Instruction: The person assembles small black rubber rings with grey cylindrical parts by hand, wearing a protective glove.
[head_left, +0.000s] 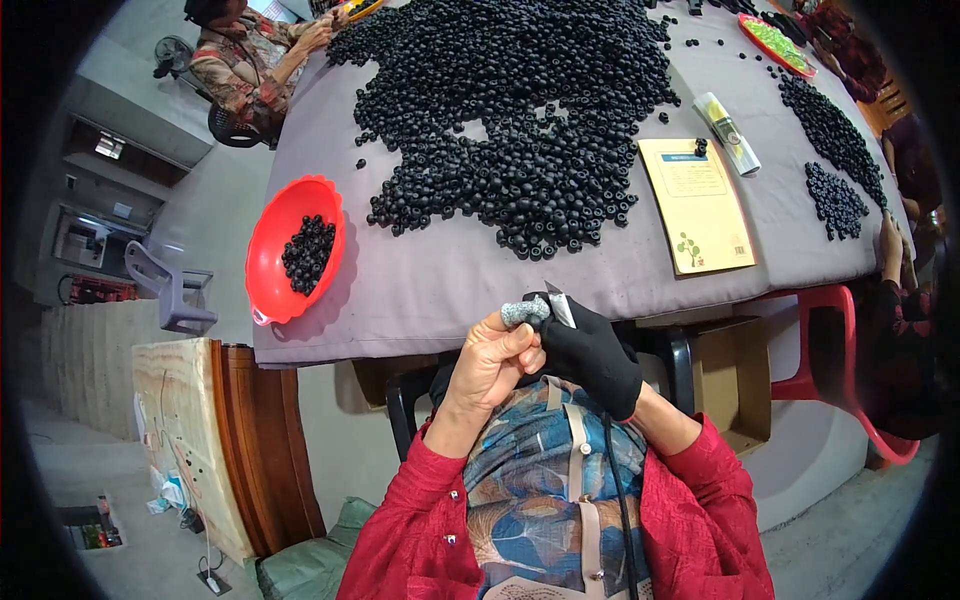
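Just in front of the table edge, my two hands meet over my lap. My left hand (492, 362) is bare, with a grey knitted finger cover (522, 312) on a fingertip. Its fingers are pinched together, and whatever lies between them is hidden. My right hand (597, 362), in a black glove, is closed round a small knife (562, 308) whose pale blade points up beside the covered finger. Beyond both hands, a large heap of small black ring-shaped pieces (530, 160) spreads over the table. A red plastic basin (262, 268) to the left holds several similar black pieces (309, 254).
The grey-covered table (400, 300) carries a yellow booklet (705, 225), a clear-and-yellow packet (727, 133), smaller black piles (838, 203) and a red tray of green things (777, 45). A person (250, 65) sits far left; others sit right. A red chair (845, 370) stands right.
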